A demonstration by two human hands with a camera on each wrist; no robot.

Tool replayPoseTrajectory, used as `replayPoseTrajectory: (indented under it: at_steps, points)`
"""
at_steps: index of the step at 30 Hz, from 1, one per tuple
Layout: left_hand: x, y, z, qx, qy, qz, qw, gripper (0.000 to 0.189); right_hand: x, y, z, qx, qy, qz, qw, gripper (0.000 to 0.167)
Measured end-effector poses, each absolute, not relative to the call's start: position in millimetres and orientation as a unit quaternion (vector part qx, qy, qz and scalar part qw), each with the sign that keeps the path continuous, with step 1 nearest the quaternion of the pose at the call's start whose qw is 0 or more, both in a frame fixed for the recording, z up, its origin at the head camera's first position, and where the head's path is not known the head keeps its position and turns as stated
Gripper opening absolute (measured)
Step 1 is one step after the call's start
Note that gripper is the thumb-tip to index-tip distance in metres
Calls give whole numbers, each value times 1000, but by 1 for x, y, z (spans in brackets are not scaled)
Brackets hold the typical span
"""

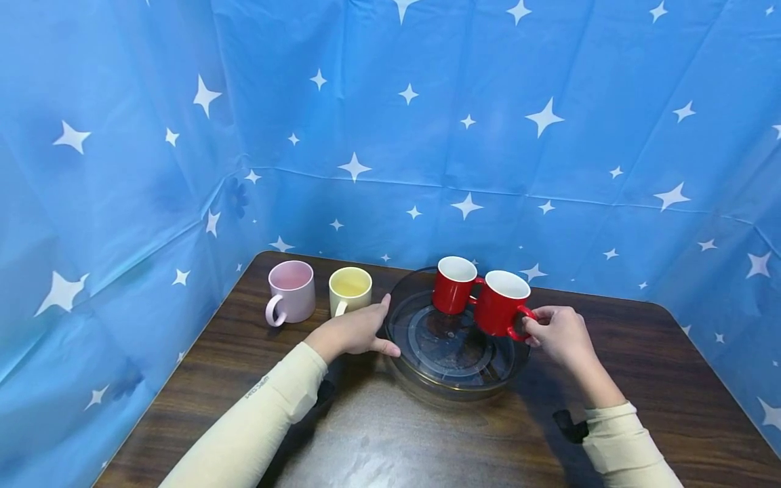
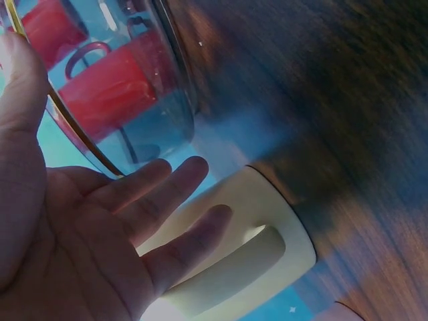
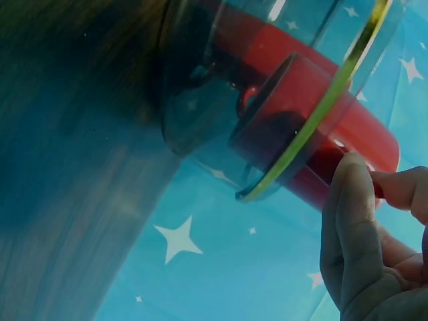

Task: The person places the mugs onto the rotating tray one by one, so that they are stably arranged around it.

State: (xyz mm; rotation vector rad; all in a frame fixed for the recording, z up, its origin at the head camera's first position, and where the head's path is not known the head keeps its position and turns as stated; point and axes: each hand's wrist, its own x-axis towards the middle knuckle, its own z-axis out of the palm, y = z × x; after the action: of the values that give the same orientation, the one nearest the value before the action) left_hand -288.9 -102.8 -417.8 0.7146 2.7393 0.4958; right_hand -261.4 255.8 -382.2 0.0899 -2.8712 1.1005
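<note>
First, at the left of the wood-grain counter [image 1: 226,379] stands a pink mug [image 1: 294,301], then a pale yellow mug [image 1: 349,288] beside the left hand [image 1: 356,329]. That hand's fingers are straight and spread at the left rim of a clear round bowl [image 1: 427,379]; the left wrist view shows its palm (turned away in the head view). Within the bowl is the left red mug [image 1: 450,293], handle pointing right. The right red mug [image 1: 497,308] lies just left of the right hand [image 1: 561,335], whose fingers and thumb pinch its handle. The right wrist view shows, through the clear wall, its lower part below the gold-coloured rim [image 3: 301,137]; whether its base touches the bottom, I cannot tell.
</note>
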Motion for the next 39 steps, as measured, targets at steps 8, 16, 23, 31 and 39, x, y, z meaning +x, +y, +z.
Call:
replayPoseTrajectory:
  at_steps: [8, 16, 23, 31, 39]
  points:
    - [-290, -102, -417, 244, 944, 171, 139, 110, -263, 247, -388, 22, -938, 346, 17, 23]
    - [-288, -101, -416, 248, 943, 173, 136, 110, -261, 239, -394, 7, -943, 334, 6, 19]
    - [-284, -100, -414, 252, 943, 173, 129, 109, -259, 232, -399, 14, -935, 354, -1, 20]
    - [-283, -100, -419, 257, 942, 181, 119, 107, -261, 218, -413, 20, -931, 365, -17, 24]
    - [-285, -100, -422, 255, 942, 185, 115, 109, -265, 212, -414, 22, -932, 361, 9, 26]
